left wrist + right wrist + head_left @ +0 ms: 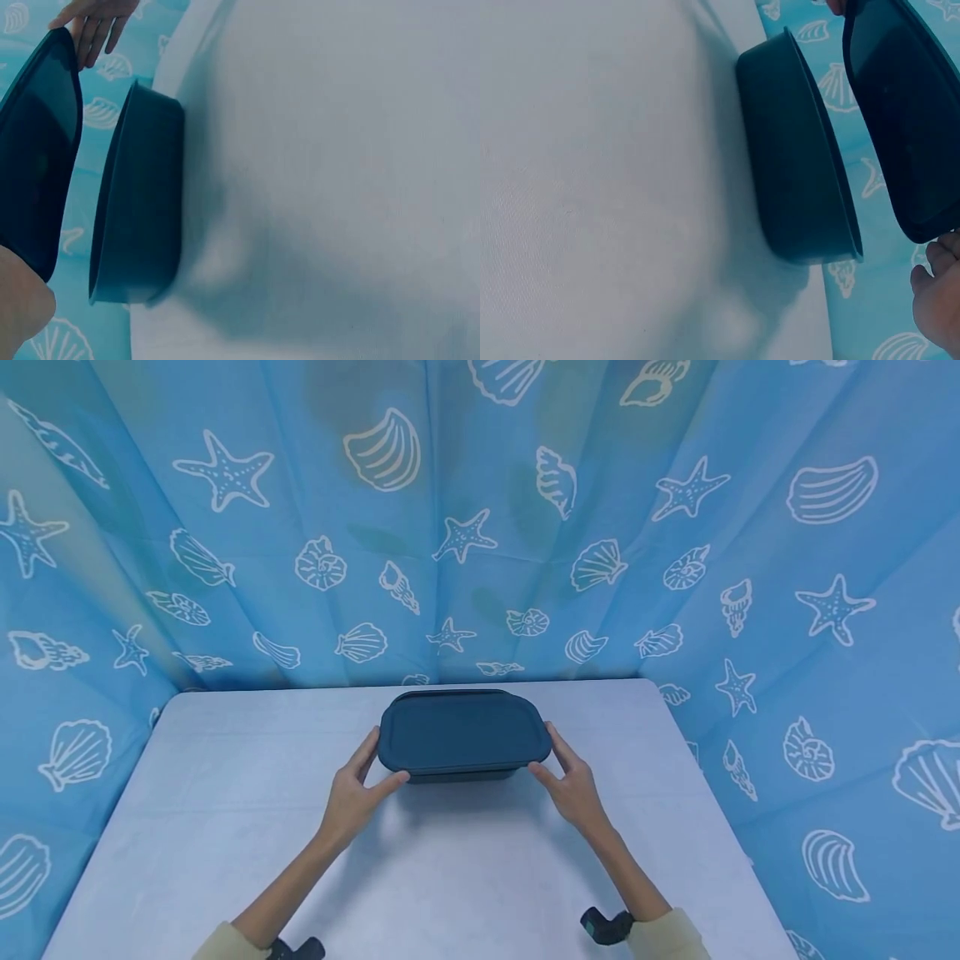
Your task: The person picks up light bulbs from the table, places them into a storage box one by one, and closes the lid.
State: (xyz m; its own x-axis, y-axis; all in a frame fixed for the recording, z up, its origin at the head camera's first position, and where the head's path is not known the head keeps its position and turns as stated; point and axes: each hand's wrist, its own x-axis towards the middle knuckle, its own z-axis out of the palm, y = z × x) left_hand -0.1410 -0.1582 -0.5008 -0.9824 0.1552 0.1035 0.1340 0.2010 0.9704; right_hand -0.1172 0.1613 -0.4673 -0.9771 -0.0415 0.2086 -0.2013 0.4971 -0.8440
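Observation:
A dark blue lid with rounded corners is held flat by both hands. My left hand grips its left end, thumb at the front corner and fingers along the side. At the other end my right hand holds it the same way. Beneath it stands a deep blue container on the table. Both wrist views show a gap between the lid and the container's rim. From the head view the lid hides the container's inside, and only a strip of its front wall shows.
The white table has its back edge just behind the container. A blue curtain with white seashells and starfish hangs behind and along both sides. Dark wrist devices sit at the cuffs.

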